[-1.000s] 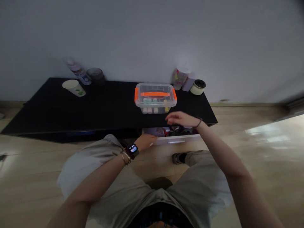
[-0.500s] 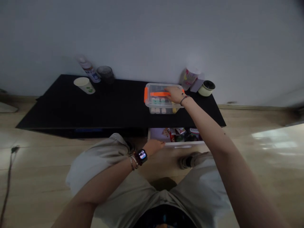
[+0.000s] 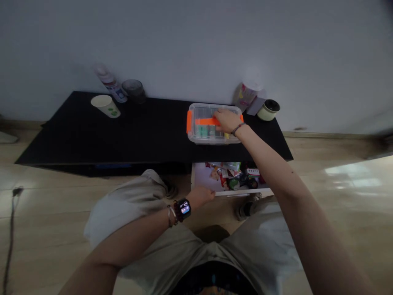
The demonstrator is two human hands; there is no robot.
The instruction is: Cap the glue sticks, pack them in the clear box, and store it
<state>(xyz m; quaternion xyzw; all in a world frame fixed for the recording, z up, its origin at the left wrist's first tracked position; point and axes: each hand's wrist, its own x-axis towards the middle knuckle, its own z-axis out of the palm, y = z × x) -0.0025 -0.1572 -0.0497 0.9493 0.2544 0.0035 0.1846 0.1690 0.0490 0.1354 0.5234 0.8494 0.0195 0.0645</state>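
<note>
A clear plastic box (image 3: 202, 131) with orange clasps and an orange handle (image 3: 206, 121) sits on a low black cabinet (image 3: 147, 135). My right hand (image 3: 226, 120) lies on the box's lid, fingers closed over the orange handle. Below the cabinet top a white drawer (image 3: 202, 177) stands pulled out, holding several small packets and jars (image 3: 235, 176). My left hand (image 3: 201, 196), with a smartwatch on the wrist, grips the drawer's front edge at its left corner.
A paper cup (image 3: 106, 105), a spray bottle (image 3: 110, 84) and a dark jar (image 3: 133, 90) stand at the cabinet's back left. A patterned cup (image 3: 245, 95), a small box and a round tin (image 3: 268, 110) stand at the back right. My knees and a shoe (image 3: 244, 211) are over the wooden floor.
My right hand rose from above the drawer to the box's handle and stays there. The left hand has pulled the drawer further out, showing more of its contents.
</note>
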